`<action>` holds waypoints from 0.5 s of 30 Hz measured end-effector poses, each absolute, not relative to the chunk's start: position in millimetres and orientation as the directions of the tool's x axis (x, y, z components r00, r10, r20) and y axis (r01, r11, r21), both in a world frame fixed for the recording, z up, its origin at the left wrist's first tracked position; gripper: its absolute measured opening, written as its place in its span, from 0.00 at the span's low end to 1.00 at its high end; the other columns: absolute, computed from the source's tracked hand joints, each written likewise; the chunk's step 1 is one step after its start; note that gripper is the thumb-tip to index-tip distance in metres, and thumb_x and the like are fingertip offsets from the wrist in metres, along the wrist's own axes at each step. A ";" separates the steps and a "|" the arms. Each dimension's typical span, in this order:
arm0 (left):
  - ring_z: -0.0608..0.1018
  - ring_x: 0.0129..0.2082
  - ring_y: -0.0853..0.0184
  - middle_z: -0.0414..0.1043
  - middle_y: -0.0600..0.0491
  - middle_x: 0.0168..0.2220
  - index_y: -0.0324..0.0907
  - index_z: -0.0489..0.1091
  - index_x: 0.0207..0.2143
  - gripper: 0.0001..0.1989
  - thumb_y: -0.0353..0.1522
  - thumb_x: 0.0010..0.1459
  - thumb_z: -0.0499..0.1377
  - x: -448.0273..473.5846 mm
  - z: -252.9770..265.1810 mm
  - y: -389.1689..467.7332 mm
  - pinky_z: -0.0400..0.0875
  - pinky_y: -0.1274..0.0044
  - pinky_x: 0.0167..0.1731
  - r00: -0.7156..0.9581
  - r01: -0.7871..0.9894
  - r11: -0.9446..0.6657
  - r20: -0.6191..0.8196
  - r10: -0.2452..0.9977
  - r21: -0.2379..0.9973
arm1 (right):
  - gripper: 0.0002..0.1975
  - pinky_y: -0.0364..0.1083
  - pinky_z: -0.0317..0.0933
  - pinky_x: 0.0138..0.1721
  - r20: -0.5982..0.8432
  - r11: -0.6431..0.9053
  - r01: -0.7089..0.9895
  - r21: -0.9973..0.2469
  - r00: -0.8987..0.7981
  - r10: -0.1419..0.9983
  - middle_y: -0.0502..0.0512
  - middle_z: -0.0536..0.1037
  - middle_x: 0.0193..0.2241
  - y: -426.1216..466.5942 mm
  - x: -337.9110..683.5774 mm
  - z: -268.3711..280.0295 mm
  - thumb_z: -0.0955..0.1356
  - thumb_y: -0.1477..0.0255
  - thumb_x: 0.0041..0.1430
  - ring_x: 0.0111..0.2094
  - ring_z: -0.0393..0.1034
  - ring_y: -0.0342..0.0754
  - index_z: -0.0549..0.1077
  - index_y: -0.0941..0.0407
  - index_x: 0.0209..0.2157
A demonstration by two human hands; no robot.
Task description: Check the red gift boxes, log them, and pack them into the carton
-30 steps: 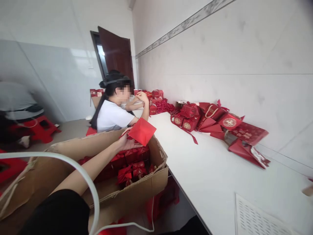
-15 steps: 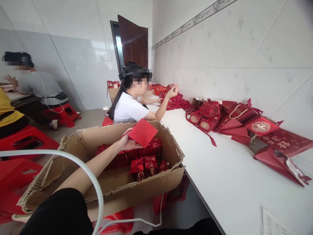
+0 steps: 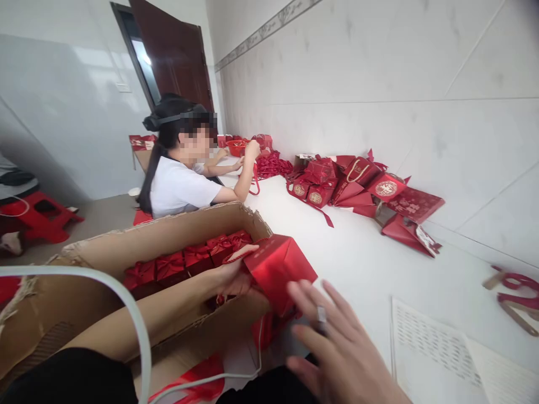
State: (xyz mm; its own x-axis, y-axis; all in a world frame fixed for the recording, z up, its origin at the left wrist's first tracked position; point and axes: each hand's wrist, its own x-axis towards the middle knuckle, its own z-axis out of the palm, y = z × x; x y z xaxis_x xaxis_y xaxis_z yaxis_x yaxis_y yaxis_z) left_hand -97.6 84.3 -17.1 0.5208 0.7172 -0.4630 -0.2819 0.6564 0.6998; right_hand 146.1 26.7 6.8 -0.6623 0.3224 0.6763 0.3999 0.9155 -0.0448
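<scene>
My left hand [image 3: 234, 275] holds a red gift box [image 3: 280, 266] by its side, over the near right end of a large cardboard carton [image 3: 168, 230]. A red cord shows by the thumb. The box is tilted, with a plain red face toward me. My right hand [image 3: 332, 331], wearing a ring, is spread just to the right of the box, slightly blurred; whether its fingertips touch the box I cannot tell. Inside the carton stand several red boxes [image 3: 170, 268] topped with ribbon bows.
On the white table [image 3: 337, 258] lies a heap of red gift bags and boxes [image 3: 349, 185] by the wall. Printed sheets [image 3: 433, 342] and red cut-out pieces [image 3: 517, 292] lie nearer. A co-worker [image 3: 181, 179] sits beyond the carton. A white cable [image 3: 138, 314] arches in front.
My left hand has brought the red gift box from above the carton's middle toward me and the table side. My right hand has come into view beside it. The view has turned right.
</scene>
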 end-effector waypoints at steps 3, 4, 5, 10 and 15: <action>0.76 0.37 0.59 0.74 0.44 0.42 0.35 0.66 0.48 0.30 0.49 0.53 0.53 -91.1 -15.4 77.1 0.68 0.68 0.40 0.643 -0.205 0.667 -0.415 0.644 0.717 | 0.13 0.62 0.41 0.62 0.672 0.928 0.371 -0.042 -0.677 0.301 0.63 0.69 0.52 53.8 134.9 10.7 0.58 0.62 0.67 0.56 0.60 0.54 0.65 0.56 0.34; 0.76 0.35 0.60 0.74 0.43 0.39 0.34 0.67 0.47 0.31 0.51 0.52 0.54 -92.5 -15.9 76.1 0.69 0.69 0.39 0.671 -0.190 0.655 -0.391 0.630 0.731 | 0.14 0.67 0.39 0.60 0.703 0.875 0.470 -0.117 -0.583 0.407 0.65 0.71 0.49 62.4 135.8 10.2 0.57 0.62 0.67 0.53 0.63 0.56 0.64 0.56 0.36; 0.77 0.33 0.60 0.75 0.43 0.36 0.34 0.68 0.45 0.32 0.52 0.50 0.54 -94.7 -16.9 75.9 0.69 0.69 0.37 0.683 -0.187 0.643 -0.373 0.629 0.743 | 0.14 0.70 0.39 0.58 0.717 0.803 0.556 -0.216 -0.468 0.516 0.65 0.72 0.47 69.3 138.3 9.3 0.56 0.61 0.68 0.50 0.66 0.58 0.63 0.56 0.37; 0.76 0.32 0.59 0.74 0.45 0.33 0.35 0.69 0.44 0.36 0.57 0.47 0.55 -105.9 -24.1 82.2 0.69 0.67 0.38 0.643 -0.167 0.609 -0.382 0.663 0.776 | 0.13 0.64 0.55 0.54 0.678 0.695 0.534 -0.482 -0.276 0.682 0.62 0.67 0.54 65.4 149.9 2.9 0.55 0.58 0.67 0.53 0.64 0.57 0.59 0.53 0.39; 0.76 0.36 0.59 0.73 0.45 0.39 0.38 0.67 0.46 0.33 0.55 0.51 0.51 -116.6 -30.3 92.1 0.69 0.69 0.37 0.608 -0.215 0.612 -0.386 0.694 0.761 | 0.13 0.54 0.63 0.50 0.658 0.629 0.593 -0.503 -0.209 0.723 0.57 0.68 0.53 42.5 163.7 -18.1 0.56 0.57 0.66 0.56 0.59 0.55 0.61 0.52 0.38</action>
State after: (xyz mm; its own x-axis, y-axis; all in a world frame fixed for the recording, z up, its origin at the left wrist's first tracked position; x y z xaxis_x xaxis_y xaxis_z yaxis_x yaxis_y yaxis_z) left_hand -116.6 92.1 -30.3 0.6078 0.6937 -0.3864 -0.2150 0.6122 0.7609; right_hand 163.7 42.5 -18.1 -0.2092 0.7232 0.6582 0.5930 0.6290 -0.5027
